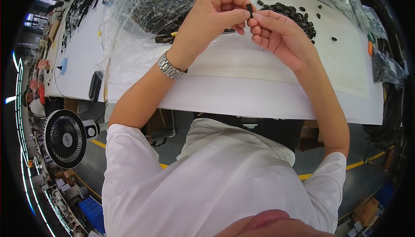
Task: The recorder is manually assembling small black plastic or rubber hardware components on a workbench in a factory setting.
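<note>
We pinched a small black plastic piece (249, 10) between left hand (214, 16) and right hand (276, 31); matching pieces (294, 14) lay heaped at two o'clock on the white counter (242, 90).

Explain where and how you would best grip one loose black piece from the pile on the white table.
Choose a stray black piece lying apart from the pile. Pinch its two opposite sides with thumb and forefinger, coming from above: it lies flat on the white table with free space around it.

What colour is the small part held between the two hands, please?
Black; the small part shows best in the head view.
</note>
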{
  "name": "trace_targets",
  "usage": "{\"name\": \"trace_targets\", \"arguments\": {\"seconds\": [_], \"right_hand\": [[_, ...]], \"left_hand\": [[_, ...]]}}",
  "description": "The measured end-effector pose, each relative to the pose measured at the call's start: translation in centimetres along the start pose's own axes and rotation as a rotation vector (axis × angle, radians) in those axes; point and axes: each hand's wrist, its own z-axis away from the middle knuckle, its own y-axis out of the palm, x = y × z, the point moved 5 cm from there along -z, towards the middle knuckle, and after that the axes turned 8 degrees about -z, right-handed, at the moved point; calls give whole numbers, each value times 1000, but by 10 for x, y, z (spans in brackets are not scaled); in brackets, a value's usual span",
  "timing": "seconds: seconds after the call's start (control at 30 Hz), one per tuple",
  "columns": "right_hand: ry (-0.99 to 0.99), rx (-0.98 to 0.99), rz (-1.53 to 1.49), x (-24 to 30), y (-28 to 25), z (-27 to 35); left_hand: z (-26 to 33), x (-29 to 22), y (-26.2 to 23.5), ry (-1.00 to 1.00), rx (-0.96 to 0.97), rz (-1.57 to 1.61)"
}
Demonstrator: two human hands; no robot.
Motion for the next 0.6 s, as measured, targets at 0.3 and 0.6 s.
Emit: {"name": "trace_targets", "arguments": {"seconds": [0.3,0.6], "right_hand": [[-421,-303,899,4,29,10],[-535,-363,1224,11,36,12]], "left_hand": [[5,-6,4,143,-220,-579],[7,-8,10,276,-280,-860]]}}
